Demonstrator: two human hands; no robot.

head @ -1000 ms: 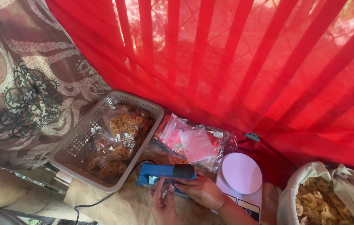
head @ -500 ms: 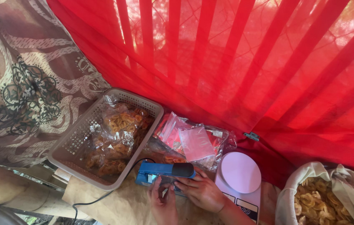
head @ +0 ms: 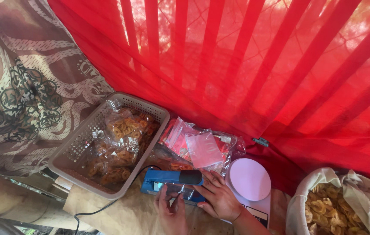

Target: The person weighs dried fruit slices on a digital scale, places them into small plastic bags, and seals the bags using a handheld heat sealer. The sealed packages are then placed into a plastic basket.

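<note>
The blue heat sealer (head: 173, 182) lies near-centre on the worktop (head: 124, 215), long axis running left to right, with the right hand (head: 218, 198) pressing spread fingers on its bar while the left hand (head: 171, 209) pinches a clear bag (head: 177, 191) beneath.

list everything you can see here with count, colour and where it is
heat sealer: 1, blue with black handle, bottom centre
plastic basket: 1, beige, left of sealer, holds clear bags of chips
empty pouches: a stack, clear, behind sealer
scale: 1, white round plate, right of sealer
sack: 1, white, bottom right, full of pale chips
curtain: 1, red, behind everything
patterned cloth: 1, brown, left
left hand: 1, at sealer's front
right hand: 1, on sealer's right end
</note>
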